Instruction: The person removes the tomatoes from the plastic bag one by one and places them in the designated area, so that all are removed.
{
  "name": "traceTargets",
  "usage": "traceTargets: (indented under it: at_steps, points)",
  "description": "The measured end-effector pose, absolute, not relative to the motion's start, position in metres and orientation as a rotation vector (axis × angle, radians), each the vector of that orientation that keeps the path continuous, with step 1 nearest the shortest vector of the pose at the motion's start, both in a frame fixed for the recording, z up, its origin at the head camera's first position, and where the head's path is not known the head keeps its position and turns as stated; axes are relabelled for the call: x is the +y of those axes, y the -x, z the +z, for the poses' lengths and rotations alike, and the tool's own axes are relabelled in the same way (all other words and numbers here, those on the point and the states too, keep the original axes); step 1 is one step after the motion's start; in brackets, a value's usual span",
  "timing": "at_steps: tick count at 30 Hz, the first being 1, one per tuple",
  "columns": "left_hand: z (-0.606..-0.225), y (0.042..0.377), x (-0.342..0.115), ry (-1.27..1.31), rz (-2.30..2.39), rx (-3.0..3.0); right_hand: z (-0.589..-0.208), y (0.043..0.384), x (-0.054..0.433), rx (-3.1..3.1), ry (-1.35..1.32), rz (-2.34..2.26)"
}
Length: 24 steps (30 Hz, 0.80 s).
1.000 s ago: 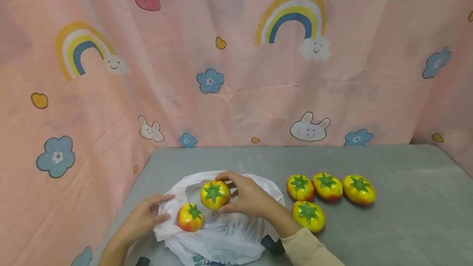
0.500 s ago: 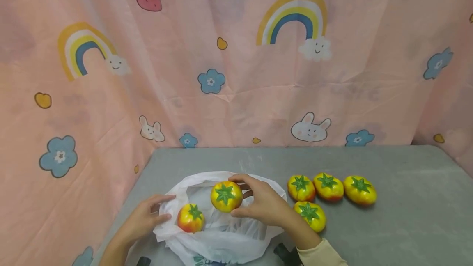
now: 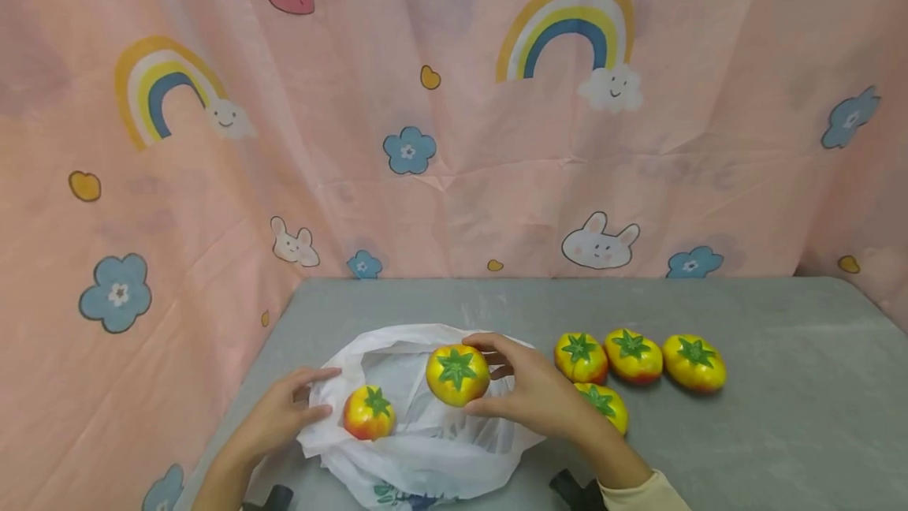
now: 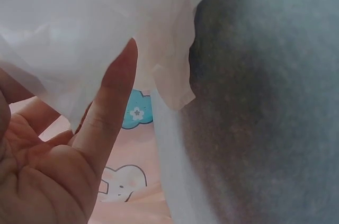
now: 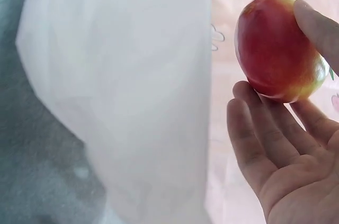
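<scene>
My right hand (image 3: 528, 385) holds a yellow-red tomato (image 3: 457, 374) between thumb and fingers, over the right part of a white plastic bag's (image 3: 426, 468) opening. In the right wrist view the tomato's glossy red underside (image 5: 273, 49) faces the camera, with fingertips beneath it and the thumb on its side. A second tomato (image 3: 369, 412) sits at the left of the bag's mouth. At the bag's left rim, my left hand (image 3: 284, 408) touches the film, its index finger and thumb spread apart. The left wrist view shows that hand (image 4: 63, 155) with film draped among its fingers.
Several more tomatoes (image 3: 634, 356) lie on the grey table (image 3: 794, 416) to the right of the bag. One of them (image 3: 606, 405) is partly hidden behind my right forearm. A pink patterned curtain (image 3: 482, 211) hangs behind and left of the table.
My right hand has moved right with the tomato, away from the one at the left of the bag's mouth. The held tomato looks slightly larger. My left hand has stayed at the bag's rim.
</scene>
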<state>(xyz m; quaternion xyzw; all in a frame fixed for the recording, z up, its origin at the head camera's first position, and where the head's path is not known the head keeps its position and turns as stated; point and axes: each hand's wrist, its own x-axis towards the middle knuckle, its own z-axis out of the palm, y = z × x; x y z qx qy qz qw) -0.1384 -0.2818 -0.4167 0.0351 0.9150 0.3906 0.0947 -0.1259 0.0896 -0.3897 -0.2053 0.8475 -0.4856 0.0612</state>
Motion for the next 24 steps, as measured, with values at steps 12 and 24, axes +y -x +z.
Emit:
traceTargets:
  at_steps: [12,24]
  points:
    - [-0.418,0.142,-0.284,-0.117,1.200,2.700,-0.391,0.120,0.105,2.579,0.510,-1.462]
    - [-0.415,0.139,-0.285,-0.142,1.247,2.676,-0.381,0.109,0.129,2.701,0.411,-1.425]
